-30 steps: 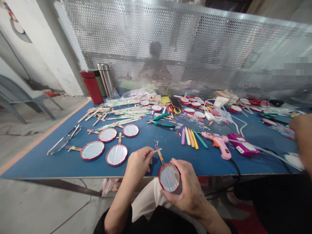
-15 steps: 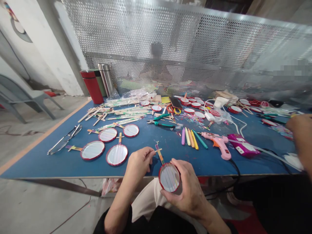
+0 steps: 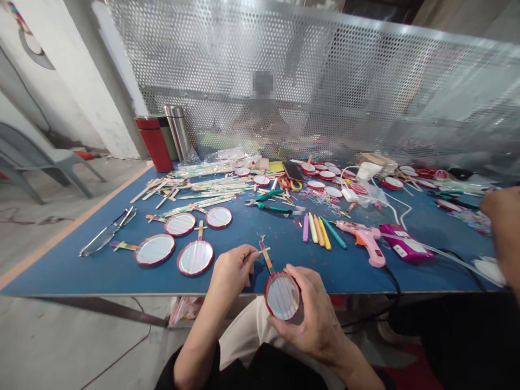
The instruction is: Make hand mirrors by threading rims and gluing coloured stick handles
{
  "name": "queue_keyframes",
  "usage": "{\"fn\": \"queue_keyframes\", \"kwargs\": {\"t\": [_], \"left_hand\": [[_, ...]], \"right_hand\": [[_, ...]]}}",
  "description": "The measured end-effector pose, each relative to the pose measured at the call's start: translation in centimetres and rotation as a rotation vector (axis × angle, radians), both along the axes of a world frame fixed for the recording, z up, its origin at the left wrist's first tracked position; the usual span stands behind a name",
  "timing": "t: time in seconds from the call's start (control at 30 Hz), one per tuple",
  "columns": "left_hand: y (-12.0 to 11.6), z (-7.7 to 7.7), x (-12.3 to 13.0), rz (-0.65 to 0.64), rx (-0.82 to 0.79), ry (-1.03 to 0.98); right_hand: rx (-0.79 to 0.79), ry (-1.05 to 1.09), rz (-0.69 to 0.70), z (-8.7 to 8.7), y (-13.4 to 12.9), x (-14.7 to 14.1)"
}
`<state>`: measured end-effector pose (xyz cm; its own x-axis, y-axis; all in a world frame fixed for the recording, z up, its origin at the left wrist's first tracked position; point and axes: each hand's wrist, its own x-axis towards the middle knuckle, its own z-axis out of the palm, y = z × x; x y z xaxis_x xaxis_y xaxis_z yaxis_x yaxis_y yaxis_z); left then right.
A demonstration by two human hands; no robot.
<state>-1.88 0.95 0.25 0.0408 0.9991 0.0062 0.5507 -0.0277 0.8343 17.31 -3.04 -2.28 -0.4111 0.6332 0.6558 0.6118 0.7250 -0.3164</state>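
Held over the table's front edge is a small toy banjo [image 3: 282, 296], a round pale disc with a red rim, strings across its face and a colour-striped stick neck [image 3: 267, 260]. My right hand [image 3: 319, 311] grips the disc by its rim, thumb below and fingers on the right side. At the neck's far end, my left hand [image 3: 238, 268] pinches the thin wooden crosspiece [image 3: 264, 250]. Its fingertips partly hide the crosspiece. Left of my hands lie several similar banjos, the nearest banjo [image 3: 195, 258] with its neck pointing away.
Several crayons [image 3: 317, 230], a pink glue gun [image 3: 363, 238] and a purple box [image 3: 406, 242] are to the right. Pliers [image 3: 272, 207] and wooden sticks [image 3: 219, 187] lie farther back. Glasses [image 3: 109, 233] rest at left. Another person's hand [image 3: 504, 216] is at far right.
Both my hands and the banjo stay practically still. The other person's hand at far right has shifted slightly right.
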Motion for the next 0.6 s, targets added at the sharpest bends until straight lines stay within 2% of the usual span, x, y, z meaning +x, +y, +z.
{"fn": "queue_keyframes", "kwargs": {"t": [0.6], "left_hand": [[0.02,0.05,-0.04,-0.007,-0.018,0.01]], "right_hand": [[0.003,-0.015,0.012,-0.08,0.03,0.13]]}}
